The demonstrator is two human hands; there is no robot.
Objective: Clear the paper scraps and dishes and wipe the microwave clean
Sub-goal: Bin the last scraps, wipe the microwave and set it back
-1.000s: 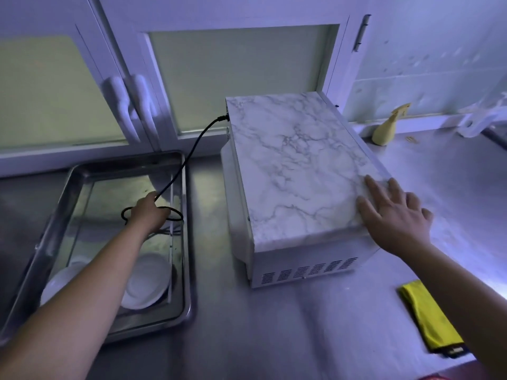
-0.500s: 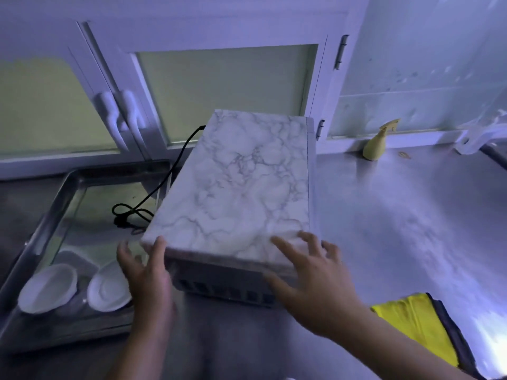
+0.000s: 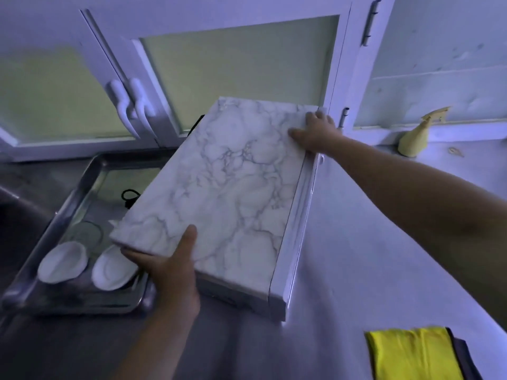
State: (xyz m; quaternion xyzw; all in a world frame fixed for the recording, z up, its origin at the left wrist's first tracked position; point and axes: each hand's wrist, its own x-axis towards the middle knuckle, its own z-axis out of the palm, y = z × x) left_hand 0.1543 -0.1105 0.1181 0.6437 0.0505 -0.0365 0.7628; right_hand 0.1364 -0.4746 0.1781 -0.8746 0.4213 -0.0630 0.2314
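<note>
Hands gripped a marble-patterned microwave [image 3: 233, 187] at two opposite corners on a steel worktop [image 3: 370, 242]. The left hand [image 3: 167, 267] held the near left corner, thumb laid flat on the marbled top and fingers tucked under the edge. The right hand [image 3: 315, 130] clasped the far right corner, thumb on top and fingers curled over the side. The microwave sat askew in the middle of the worktop, its back panel towards the camera and its near left corner reaching over the right rim of a metal tray [image 3: 68, 204]. Whether its base rested fully on the worktop could not be told.

The tray lay along the worktop's left side. Two white dishes [image 3: 63, 266] lay side by side at its near end, just beside the left hand. A coiled black power cord [image 3: 130, 197] lay in the tray further back, partly hidden by the microwave.

A folded yellow cloth [image 3: 406, 352] lay at the worktop's near right corner, well apart from the microwave. A yellow spray bottle [image 3: 414, 138] stood upright at the far right edge, against the wall. White cabinet doors [image 3: 238, 64] with frosted panes and curved handles [image 3: 129, 105] rose behind the worktop's far edge.
</note>
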